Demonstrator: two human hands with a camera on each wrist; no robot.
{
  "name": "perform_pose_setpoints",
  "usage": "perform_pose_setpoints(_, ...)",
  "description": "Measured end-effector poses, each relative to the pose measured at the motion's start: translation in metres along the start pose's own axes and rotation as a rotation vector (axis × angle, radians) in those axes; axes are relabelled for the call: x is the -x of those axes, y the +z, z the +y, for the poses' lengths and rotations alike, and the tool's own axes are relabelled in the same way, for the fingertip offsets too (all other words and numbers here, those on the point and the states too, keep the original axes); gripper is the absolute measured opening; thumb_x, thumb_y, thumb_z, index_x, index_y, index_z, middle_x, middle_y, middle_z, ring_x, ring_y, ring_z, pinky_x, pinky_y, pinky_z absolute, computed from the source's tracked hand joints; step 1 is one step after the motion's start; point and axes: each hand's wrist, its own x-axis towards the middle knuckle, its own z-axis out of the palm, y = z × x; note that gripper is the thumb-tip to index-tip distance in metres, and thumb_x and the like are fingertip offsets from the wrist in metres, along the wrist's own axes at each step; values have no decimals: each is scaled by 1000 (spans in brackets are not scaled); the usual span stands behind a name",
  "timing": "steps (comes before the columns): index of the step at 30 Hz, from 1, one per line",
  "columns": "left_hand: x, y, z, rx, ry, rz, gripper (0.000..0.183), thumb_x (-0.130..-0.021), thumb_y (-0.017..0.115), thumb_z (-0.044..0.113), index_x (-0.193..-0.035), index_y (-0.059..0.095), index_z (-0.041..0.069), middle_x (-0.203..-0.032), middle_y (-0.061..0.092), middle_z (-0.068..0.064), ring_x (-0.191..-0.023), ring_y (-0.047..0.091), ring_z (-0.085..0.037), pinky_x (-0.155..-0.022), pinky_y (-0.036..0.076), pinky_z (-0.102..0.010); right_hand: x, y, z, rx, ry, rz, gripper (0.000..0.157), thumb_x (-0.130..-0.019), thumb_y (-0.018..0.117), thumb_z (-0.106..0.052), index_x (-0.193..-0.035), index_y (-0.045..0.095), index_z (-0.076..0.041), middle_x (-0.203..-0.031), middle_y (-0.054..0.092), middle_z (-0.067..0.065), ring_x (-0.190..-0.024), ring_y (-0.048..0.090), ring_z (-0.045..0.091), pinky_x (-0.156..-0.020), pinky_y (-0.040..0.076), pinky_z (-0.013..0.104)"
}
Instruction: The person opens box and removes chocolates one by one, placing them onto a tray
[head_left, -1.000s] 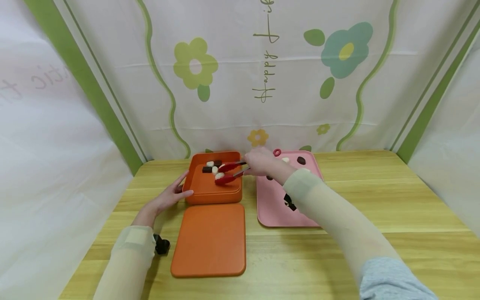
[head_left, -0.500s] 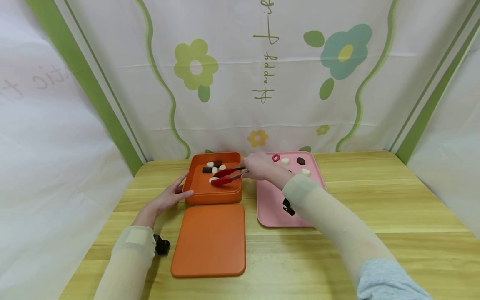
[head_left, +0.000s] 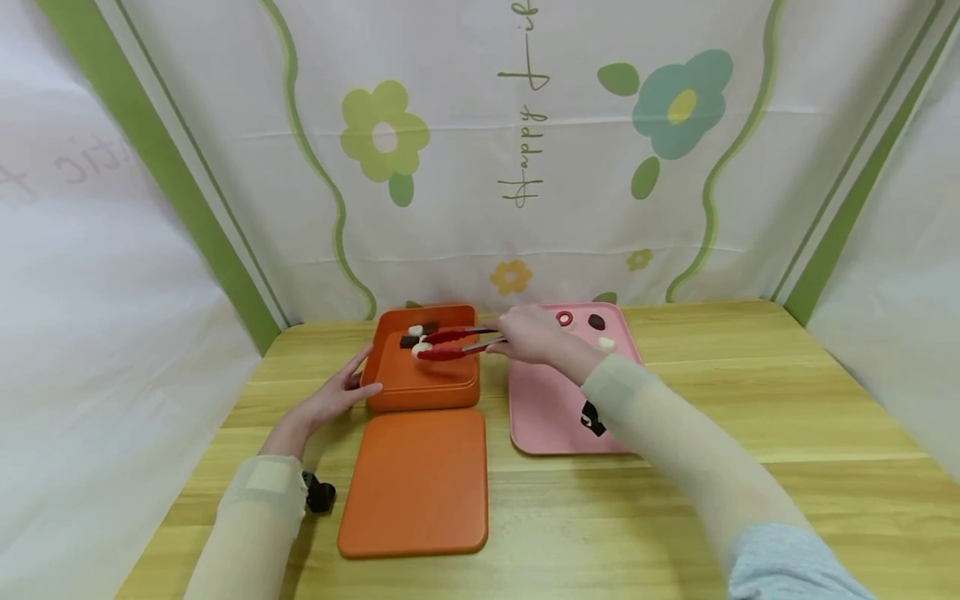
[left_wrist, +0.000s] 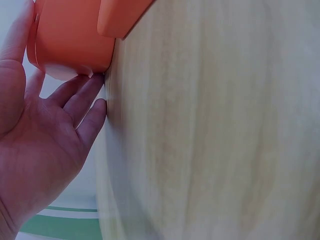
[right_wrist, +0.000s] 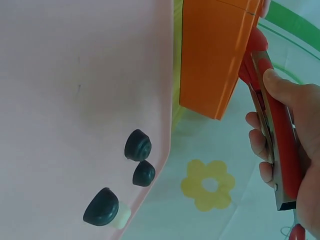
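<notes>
Tongs (head_left: 442, 354) clamped in my right hand (head_left: 528, 335), tips at a white piece (head_left: 416, 351) in the orange box (head_left: 397, 375) on the left; can't tell if it's pinched. Left hand (head_left: 333, 402), fingers apart, touches the box. Probably mid-placing, so next needs gentle release.

Soft, even light brightens my desk (head_left: 570, 533), with a faint shadow beside my left hand (left_wrist: 45, 140). My left wrist view looks dimmer, slightly blurred.
</notes>
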Motion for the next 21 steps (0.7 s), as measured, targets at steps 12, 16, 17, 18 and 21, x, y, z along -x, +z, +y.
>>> perform_pose_setpoints(12, 2, 1, 1, 14, 2, 1, 82, -100, 58, 27, -158, 0, 28, -155, 18, -28, -142, 17, -42, -111, 14, -59, 40, -25, 10, -64, 64, 130, 46, -91, 68, -40, -130, 64, -17, -92, 71, 2, -65, 61, 17, -47, 41, 30)
perform_pose_setpoints(16, 3, 0, 1, 7, 2, 0, 81, -100, 57, 26, -158, 0, 27, -156, 17, -27, -142, 16, -42, -111, 14, -59, 56, -29, 17, -34, 58, 223, 44, -88, 72, -38, -129, 65, -22, -76, 68, -1, -56, 53, 17, -43, 35, 30)
perform_pose_setpoints(17, 3, 0, 1, 8, 1, -1, 81, -100, 57, 26, -158, 0, 27, -155, 17, -28, -142, 16, -43, -111, 14, -60, 60, -30, 19, -27, 58, 237, 45, -88, 72, -38, -129, 65, -22, -76, 68, 0, -53, 50, 17, -43, 33, 31)
perform_pose_setpoints(18, 3, 0, 2, 9, 1, -2, 81, -100, 57, 26, -158, 0, 27, -155, 18, -28, -142, 16, -43, -111, 14, -60, 64, -31, 21, -17, 60, 247, 46, -88, 72, -38, -130, 64, -23, -76, 68, 0, -50, 48, 16, -43, 32, 30)
perform_pose_setpoints(21, 2, 0, 2, 7, 0, -5, 81, -100, 57, 26, -158, -1, 27, -155, 19, -29, -142, 17, -43, -111, 13, -60, 77, -33, 26, -3, 80, 267, 48, -87, 73, -40, -131, 65, -22, -87, 72, 3, -49, 46, 14, -42, 32, 29)
